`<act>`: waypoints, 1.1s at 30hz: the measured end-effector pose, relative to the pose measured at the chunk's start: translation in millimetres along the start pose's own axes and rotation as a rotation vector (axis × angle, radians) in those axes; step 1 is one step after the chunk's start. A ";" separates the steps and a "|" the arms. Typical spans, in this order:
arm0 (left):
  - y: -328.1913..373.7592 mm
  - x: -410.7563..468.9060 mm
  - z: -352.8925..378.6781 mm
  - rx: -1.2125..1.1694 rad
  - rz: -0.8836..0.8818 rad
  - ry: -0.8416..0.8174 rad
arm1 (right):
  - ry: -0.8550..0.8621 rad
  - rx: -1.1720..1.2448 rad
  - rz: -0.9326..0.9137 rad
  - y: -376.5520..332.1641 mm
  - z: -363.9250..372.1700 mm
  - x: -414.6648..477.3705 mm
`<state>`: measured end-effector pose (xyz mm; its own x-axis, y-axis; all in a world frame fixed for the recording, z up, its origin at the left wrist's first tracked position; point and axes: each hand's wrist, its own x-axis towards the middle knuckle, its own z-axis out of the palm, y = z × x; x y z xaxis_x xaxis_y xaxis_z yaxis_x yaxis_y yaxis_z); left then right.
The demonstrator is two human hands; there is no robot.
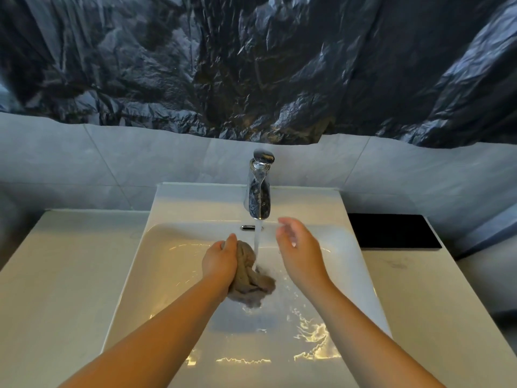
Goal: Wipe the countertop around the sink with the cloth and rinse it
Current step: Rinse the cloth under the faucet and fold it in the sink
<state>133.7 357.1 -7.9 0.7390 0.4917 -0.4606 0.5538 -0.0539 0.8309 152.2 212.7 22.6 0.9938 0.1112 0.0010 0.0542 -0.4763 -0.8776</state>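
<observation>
The left hand (pixel 219 261) grips the cloth (pixel 249 275), fingers curled round its bunched upper part, while the lower folds hang loose and wet over the bowl of the sink (pixel 173 275). The cloth is grey-brown and sits right under the stream of water (pixel 257 239), which strikes it on its right side. The right hand (pixel 298 247) is held just right of the stream, apart from the cloth, fingers relaxed and holding nothing; its fingertips look blurred. The water runs from the chrome faucet (pixel 258 191) standing at the back of the sink, with a small overflow slot (pixel 248 227) below the spout. Water pools and glints in the near part of the bowl. Pale countertop (pixel 56 275) lies on both sides of the sink. A black mat (pixel 391 231) lies at the back right. Crumpled dark plastic sheeting (pixel 251 65) hangs over the grey tiled wall (pixel 140 158).
</observation>
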 end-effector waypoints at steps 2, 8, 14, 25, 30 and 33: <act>3.1 -2.1 -4.6 0.069 0.101 0.006 | 0.074 0.010 -0.106 -18.3 -11.1 12.1; 7.8 -12.7 -17.6 0.127 0.244 0.033 | 0.025 -0.322 -0.350 -68.4 -20.1 46.3; 9.5 -21.6 -36.2 0.103 0.191 0.059 | 0.030 -0.439 -0.360 -66.3 -13.3 40.7; 10.2 -44.2 -67.7 -0.291 0.043 -0.122 | -0.080 -0.123 -0.087 -58.0 -23.4 -28.3; 14.7 -68.5 -71.9 -0.452 -0.004 -0.281 | -0.245 0.146 0.038 -33.6 -11.9 -81.1; 13.9 -76.9 -67.9 -0.431 -0.032 -0.307 | -0.233 0.168 0.064 -24.1 -6.6 -92.9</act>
<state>58.5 377.6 60.3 0.8385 0.2068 -0.5041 0.4174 0.3508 0.8383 59.2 208.1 46.8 0.9445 0.2921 -0.1503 -0.0444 -0.3396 -0.9395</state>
